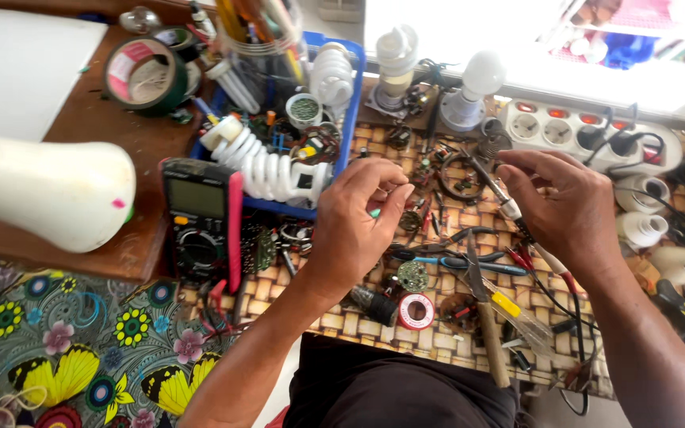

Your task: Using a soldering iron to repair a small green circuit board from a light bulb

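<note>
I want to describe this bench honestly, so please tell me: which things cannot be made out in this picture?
- Head view: what the left hand pinches is too small and covered by its fingers.
- Head view: the tip of the soldering iron in the right hand blurs into the clutter.
- Head view: the multimeter screen is too dark to read.
- Head view: the window area is overexposed, and the white lamp bulb is cut by the left edge.

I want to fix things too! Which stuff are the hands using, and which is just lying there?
In use:
left hand, pinching a small part, too small to tell
right hand, holding a soldering iron

Lying about:
multimeter
spiral bulbs
tape roll
solder spool
pliers
power strip
</note>
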